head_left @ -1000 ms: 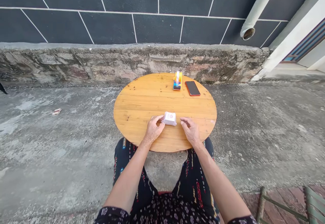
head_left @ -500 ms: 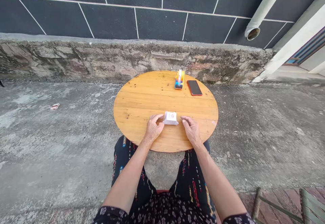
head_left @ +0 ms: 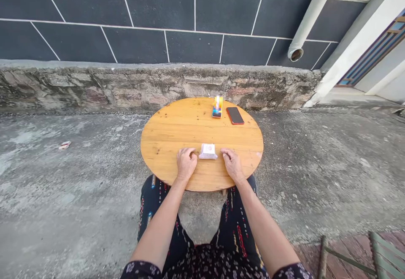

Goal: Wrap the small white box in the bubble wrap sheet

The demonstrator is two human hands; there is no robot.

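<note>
A small pale, plastic-wrapped packet (head_left: pixel 208 151) with a printed white top lies on the round wooden table (head_left: pixel 171 127), close to the near side. My left hand (head_left: pixel 186 163) rests on the wood just left of the packet, apart from it, its fingers loosely bent and holding nothing. On the other side, my right hand (head_left: pixel 232 163) lies a little to the right of the packet without touching it. Its fingers are also loosely curved, with a gap between thumb and forefinger, and nothing is in them.
A yellow and blue tape dispenser (head_left: pixel 217 106) stands near the table's far edge. Right of it lies a phone (head_left: pixel 235 115) with a red edge. Behind the table runs a low stone wall base (head_left: pixel 126 87). A chair (head_left: pixel 351 255) stands at the lower right.
Both hands have drawn back from the packet, the left one moving away from its left end with fingers curling more. The packet now sits straighter. My view has tilted up slightly.
</note>
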